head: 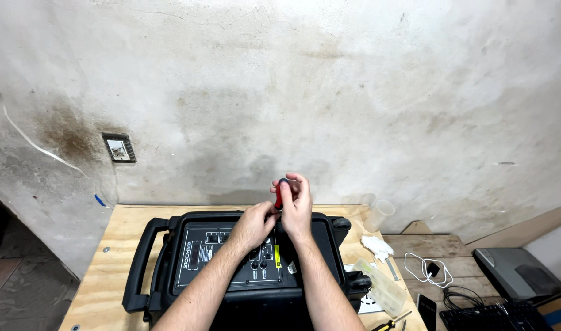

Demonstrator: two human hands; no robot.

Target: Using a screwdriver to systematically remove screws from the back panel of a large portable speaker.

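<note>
A black portable speaker (188,251) lies on its back on a plywood table (121,224), its control panel facing up. My right hand (297,205) is closed around the red and black handle of a screwdriver (280,195) held upright over the far edge of the panel. My left hand (254,225) rests beside it, fingers at the lower part of the screwdriver and close to the panel. The screwdriver's tip is hidden behind my hands.
The speaker's carry handle (139,263) sticks out to the left. To the right lie a clear plastic cup (380,213), a white rag (377,245), a plastic bag (381,285), a yellow-handled screwdriver (388,322), a white cable (429,270), a phone (426,305) and a grey box (514,273). A wall socket (119,148) is on the stained wall.
</note>
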